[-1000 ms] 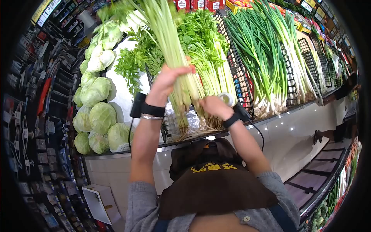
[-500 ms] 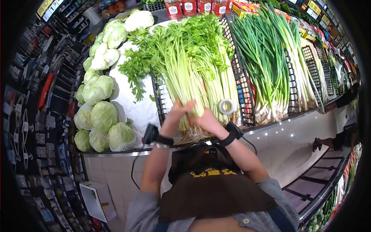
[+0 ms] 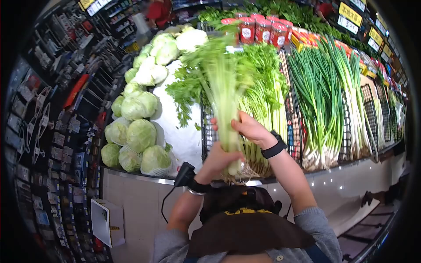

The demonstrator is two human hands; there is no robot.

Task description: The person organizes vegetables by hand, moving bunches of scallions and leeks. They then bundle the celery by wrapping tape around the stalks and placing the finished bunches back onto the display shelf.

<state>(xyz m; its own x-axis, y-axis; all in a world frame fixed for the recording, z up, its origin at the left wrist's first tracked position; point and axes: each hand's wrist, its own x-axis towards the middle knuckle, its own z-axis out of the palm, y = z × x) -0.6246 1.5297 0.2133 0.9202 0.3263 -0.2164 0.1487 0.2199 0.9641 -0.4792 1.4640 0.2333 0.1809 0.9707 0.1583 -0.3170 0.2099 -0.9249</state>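
Both my hands grip a bunch of celery (image 3: pixel 227 94), raised upright off the counter with its leaves away from me; its top is blurred by motion. My left hand (image 3: pixel 219 160) is wrapped round the stalks near the root end, thumb across the front. Higher up, my right hand (image 3: pixel 252 129) closes on the same stalks from the right side. More celery (image 3: pixel 265 94) lies behind and to the right, leaves at the far end, roots toward me.
Cabbages (image 3: pixel 142 136) are piled along the left. A black mesh divider (image 3: pixel 294 118) separates the celery from green onions (image 3: pixel 318 101). Red-lidded jars (image 3: pixel 263 31) stand at the back. A white box (image 3: pixel 105 222) is on the floor. At far right, part of another person (image 3: pixel 375 197) shows.
The celery bunch has come up more upright in my hands. My right hand has moved higher on the stalks, my left lower. The tape roll seen earlier on the celery is out of sight.
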